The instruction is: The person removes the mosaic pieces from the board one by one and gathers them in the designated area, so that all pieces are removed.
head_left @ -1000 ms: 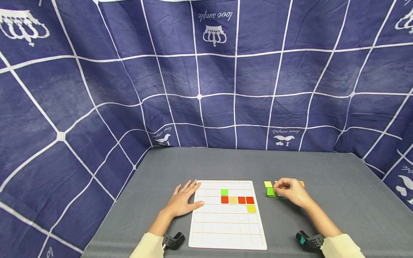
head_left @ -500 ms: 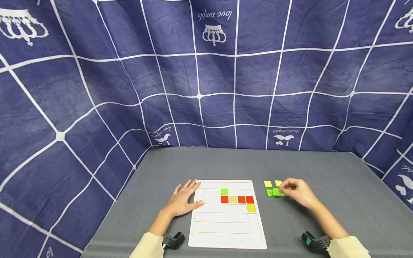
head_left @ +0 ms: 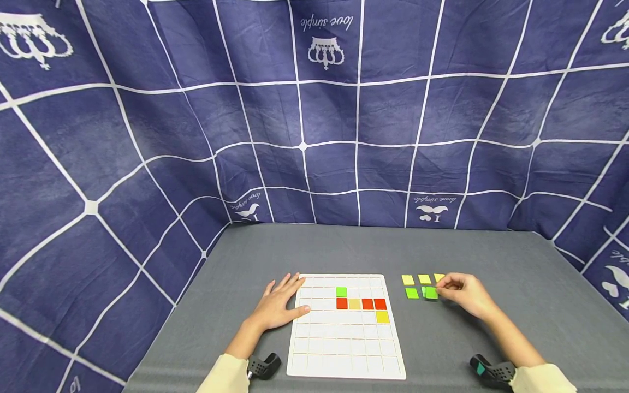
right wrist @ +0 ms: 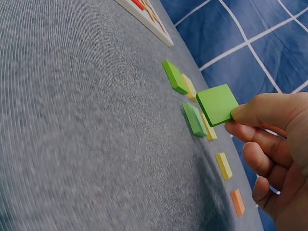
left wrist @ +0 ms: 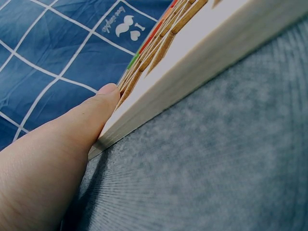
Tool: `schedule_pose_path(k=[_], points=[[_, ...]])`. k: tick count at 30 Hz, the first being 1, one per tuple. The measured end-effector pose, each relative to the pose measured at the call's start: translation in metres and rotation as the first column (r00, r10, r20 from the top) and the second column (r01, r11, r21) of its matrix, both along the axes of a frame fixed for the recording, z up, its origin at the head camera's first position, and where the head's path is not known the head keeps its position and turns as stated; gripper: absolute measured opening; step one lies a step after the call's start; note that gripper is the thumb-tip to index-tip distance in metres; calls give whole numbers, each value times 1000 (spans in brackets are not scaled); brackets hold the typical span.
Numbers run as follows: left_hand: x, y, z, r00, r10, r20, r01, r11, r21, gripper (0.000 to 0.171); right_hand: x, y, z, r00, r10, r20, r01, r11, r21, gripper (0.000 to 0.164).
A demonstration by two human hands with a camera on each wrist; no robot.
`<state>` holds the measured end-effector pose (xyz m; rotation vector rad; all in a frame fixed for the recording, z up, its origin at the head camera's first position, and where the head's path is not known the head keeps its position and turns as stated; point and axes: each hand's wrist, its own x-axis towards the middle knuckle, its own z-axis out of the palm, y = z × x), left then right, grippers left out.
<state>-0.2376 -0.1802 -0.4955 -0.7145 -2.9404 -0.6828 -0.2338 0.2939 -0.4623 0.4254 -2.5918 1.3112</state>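
One green tile [right wrist: 217,104] is sitting pinched in fingers of the right hand [head_left: 468,295], white board [head_left: 344,345] lying toward eight o'clock, nearer left hand [head_left: 276,309] resting splayed at its edge.

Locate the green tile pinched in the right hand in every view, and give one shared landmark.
Head: the green tile is right of center, in the lower half, at the fingertips of the right hand.
Left wrist: not in view.
Right wrist: green tile right of center, near mid-height.
Shared landmark: the white board, lower middle in head, upper right in left wrist, cut off at the top in right wrist.
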Motion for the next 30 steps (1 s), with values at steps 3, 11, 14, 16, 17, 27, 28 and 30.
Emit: schedule_pose_path(k=[3, 11, 14, 16, 17, 27, 28, 30], points=[[0, 0, -1, 1000, 0, 2, 0, 1000, 4, 78, 1, 4, 0, 1000, -3, 0, 3, 1000, 2, 6], [0, 0, -1, 1000, 2, 7, -2, 1000, 9, 78, 2, 13, -2, 998, -40, 42, 39, 999, 24, 7], [0, 0, -1, 1000, 2, 5, -2, 1000, 6, 78, 1, 16, -2, 997, -57, 43, 56, 998, 31, 6], [0, 0, -1, 1000, 2, 3, -2, 1000, 6, 78, 1, 19, -3, 997, -61, 37, 60, 998, 27, 6], [0, 0, -1, 1000, 1, 4, -1, 1000, 7, 78, 1, 20, -3, 998, -59, 33, 58, 998, 27, 6], [0, 0, 0, 1000, 1, 2, -1, 1000, 7, 79, -1, 31, -6, 995, -78, 56, 75, 995, 67, 7], [0, 0, 0, 1000, 2, 5, -2, 1000, 8, 79, -2, 32, -6, 995, -80, 57, 76, 995, 70, 7], [0, 0, 0, 1000, 3, 7, -3, 1000, 12, 78, -1, 32, -6, 995, -78, 57, 74, 995, 72, 7]])
